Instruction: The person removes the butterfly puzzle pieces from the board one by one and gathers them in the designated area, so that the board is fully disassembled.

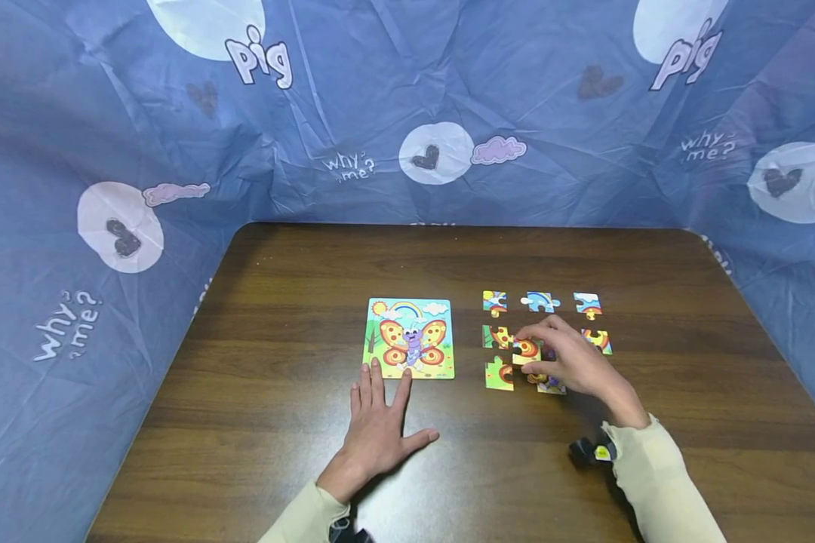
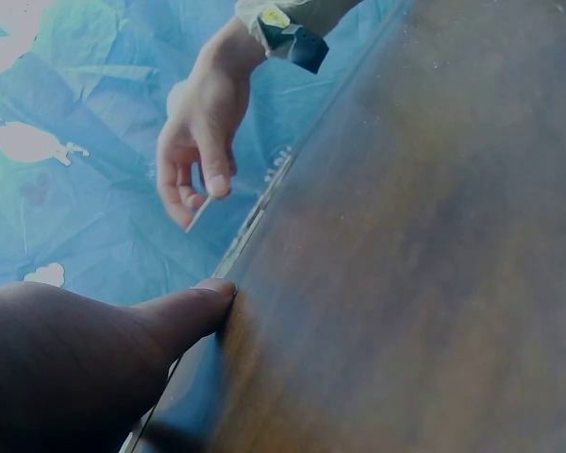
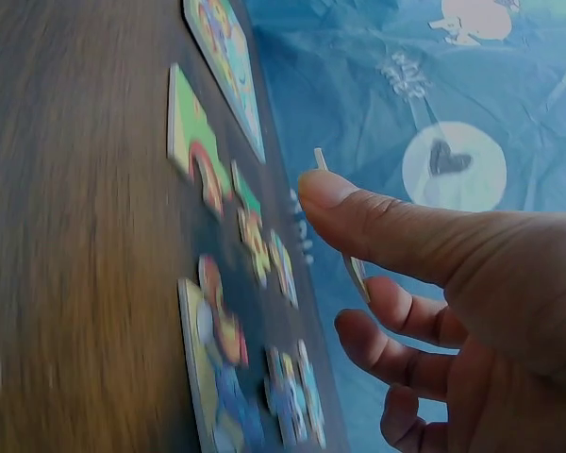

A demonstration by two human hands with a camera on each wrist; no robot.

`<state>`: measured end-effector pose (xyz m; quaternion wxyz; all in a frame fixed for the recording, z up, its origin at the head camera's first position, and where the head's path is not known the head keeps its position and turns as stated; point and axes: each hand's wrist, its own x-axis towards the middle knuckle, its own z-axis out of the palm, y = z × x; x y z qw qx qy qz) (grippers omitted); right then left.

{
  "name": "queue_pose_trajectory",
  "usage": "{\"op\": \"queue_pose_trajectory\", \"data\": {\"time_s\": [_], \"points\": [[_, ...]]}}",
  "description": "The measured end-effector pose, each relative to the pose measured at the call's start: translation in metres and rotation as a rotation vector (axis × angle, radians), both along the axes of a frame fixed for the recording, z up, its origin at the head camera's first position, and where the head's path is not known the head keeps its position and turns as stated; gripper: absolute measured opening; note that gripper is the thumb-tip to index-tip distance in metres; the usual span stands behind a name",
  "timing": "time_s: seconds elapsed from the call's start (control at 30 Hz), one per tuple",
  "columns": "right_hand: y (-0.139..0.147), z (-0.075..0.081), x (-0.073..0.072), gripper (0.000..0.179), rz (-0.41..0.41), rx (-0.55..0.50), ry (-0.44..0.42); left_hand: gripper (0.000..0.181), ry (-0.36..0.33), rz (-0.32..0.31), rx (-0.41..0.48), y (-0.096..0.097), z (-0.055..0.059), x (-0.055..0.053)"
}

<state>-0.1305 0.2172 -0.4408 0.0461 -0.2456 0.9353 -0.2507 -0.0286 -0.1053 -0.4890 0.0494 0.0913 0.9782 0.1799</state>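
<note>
My right hand pinches a puzzle piece with a red and orange wing pattern between thumb and fingers. In the right wrist view that held piece is seen edge-on, raised off the table. Beneath and around this hand lie several loose pieces, among them a green one at the front left and a purple one partly hidden by the hand. My left hand lies palm down with fingers spread, its fingertips at the near edge of a square butterfly picture board.
Along the back of the loose group are a sun piece, a cloud piece and a rainbow-edged piece. A wing piece lies at right. Blue printed cloth hangs around the brown table.
</note>
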Motion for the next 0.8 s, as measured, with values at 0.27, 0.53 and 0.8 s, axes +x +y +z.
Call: {"op": "queue_pose_trajectory", "data": {"time_s": [0.27,0.53,0.8], "points": [[0.031,0.003,0.008,0.048,-0.053,0.024,0.004,0.1,-0.008,0.001,0.001,0.0,-0.002,-0.002],[0.062,0.0,0.016,0.047,-0.091,0.057,0.058,0.1,-0.013,0.001,0.013,0.0,-0.002,-0.003],[0.082,-0.005,0.021,0.049,-0.123,0.084,0.048,0.1,-0.001,-0.001,0.01,0.0,-0.003,-0.003]]}}
